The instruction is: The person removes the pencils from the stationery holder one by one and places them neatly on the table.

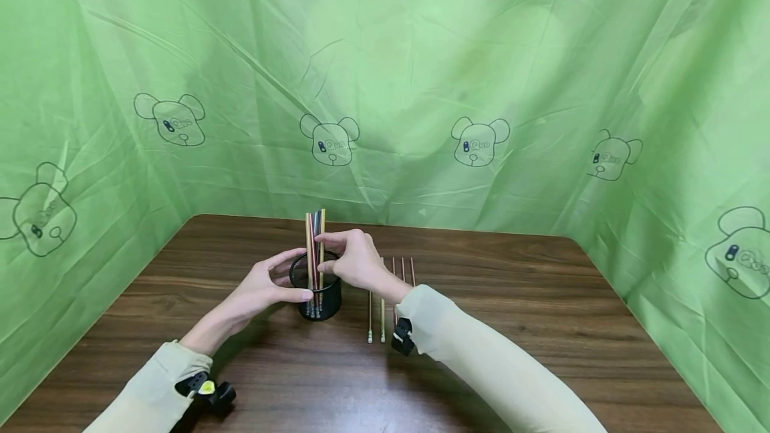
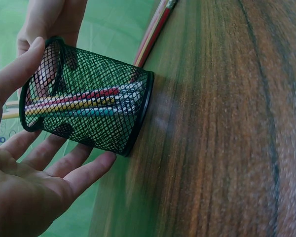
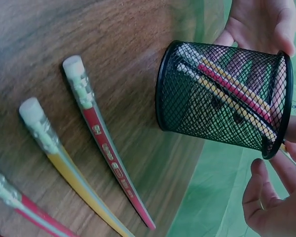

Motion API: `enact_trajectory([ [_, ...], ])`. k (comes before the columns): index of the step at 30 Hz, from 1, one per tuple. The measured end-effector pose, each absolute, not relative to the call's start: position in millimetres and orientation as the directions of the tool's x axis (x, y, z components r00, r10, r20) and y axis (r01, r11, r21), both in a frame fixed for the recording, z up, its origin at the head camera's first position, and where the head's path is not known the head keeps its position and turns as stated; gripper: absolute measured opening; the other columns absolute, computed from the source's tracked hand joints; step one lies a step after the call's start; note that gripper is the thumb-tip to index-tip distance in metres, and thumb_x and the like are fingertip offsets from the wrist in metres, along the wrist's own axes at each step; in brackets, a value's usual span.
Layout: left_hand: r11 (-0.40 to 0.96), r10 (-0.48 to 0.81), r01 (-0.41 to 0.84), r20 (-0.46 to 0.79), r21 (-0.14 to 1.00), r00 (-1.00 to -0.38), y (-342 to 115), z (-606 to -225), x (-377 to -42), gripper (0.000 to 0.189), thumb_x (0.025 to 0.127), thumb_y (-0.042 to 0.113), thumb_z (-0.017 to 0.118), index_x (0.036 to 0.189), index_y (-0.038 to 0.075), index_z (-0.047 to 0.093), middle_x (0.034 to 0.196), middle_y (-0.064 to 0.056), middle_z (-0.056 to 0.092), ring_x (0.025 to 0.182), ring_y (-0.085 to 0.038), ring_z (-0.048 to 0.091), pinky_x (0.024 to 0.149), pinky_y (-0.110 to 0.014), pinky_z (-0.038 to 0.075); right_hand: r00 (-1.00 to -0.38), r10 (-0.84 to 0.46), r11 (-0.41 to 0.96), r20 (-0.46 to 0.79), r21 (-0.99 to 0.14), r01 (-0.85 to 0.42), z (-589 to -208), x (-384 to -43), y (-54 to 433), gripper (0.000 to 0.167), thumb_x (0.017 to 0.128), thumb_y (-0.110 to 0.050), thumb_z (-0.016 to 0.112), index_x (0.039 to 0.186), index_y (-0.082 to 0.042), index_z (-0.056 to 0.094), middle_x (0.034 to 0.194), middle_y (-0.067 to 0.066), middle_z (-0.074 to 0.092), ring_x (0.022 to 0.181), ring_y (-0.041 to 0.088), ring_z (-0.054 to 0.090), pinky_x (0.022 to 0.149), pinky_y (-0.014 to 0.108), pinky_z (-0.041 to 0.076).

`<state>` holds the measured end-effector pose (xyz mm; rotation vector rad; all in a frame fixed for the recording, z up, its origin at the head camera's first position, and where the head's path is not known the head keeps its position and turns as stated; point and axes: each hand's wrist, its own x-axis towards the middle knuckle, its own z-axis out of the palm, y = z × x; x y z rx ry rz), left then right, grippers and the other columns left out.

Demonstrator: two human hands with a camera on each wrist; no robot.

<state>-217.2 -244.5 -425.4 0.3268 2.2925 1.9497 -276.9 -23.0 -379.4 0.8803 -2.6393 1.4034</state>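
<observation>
Your right sleeve point(image 1: 499, 359) leads to the right hand point(image 1: 357, 260), whose fingers touch pencils point(image 1: 310, 239) standing in the mesh cup point(image 2: 96, 79) on the table point(image 1: 511, 286); whether they pinch one, I cannot tell. Your left hand point(image 1: 265, 286) curls round it; brace lightly against tipping.

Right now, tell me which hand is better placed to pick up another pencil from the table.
The right hand, I'd judge: the loose pencils lie close to it, on its side of the mesh cup, while the left hand holds the cup and would probably have to reach past it.
</observation>
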Motion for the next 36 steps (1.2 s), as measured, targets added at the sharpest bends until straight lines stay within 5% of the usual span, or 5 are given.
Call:
enact_trajectory([
  [7, 0.156, 0.239, 0.091, 0.052, 0.984, -0.970, -244, -424, -216, 0.089, 0.086, 0.012, 0.089, 0.161, 0.009, 0.041, 0.149, -0.023, 0.056, 0.133, -0.040, 0.057, 0.098, -0.031, 0.051, -0.861, -0.386, 0.424, 0.331, -0.765, -0.484, -379, -280, -23, 0.050, 0.078, -0.009, 0.095, 0.125, -0.020, 0.080, 0.099, -0.004, 0.079, 0.075, 0.010, 0.066, 0.063, 0.026, 0.052],
  [19, 0.160, 0.238, 0.105, 0.065, 0.982, -0.969, -243, -423, -215, 0.090, 0.086, 0.011, 0.088, 0.161, 0.007, 0.040, 0.149, -0.025, 0.055, 0.132, -0.040, 0.058, 0.097, -0.030, 0.051, -0.855, -0.287, 0.360, 0.431, -0.779, -0.513, -375, -287, -17, 0.054, 0.078, -0.005, 0.094, 0.127, -0.017, 0.078, 0.105, -0.001, 0.075, 0.089, 0.014, 0.075, 0.080, 0.030, 0.057],
  [36, 0.174, 0.235, 0.101, 0.058, 0.980, -0.970, -244, -426, -217, 0.089, 0.085, 0.013, 0.089, 0.161, 0.010, 0.042, 0.148, -0.022, 0.057, 0.133, -0.038, 0.058, 0.099, -0.031, 0.050, -0.863, -0.250, 0.263, 0.440, -0.827, -0.497, -354, -290, -6, 0.057, 0.082, 0.003, 0.088, 0.131, -0.022, 0.076, 0.114, 0.004, 0.068, 0.075, 0.010, 0.074, 0.058, 0.031, 0.058],
])
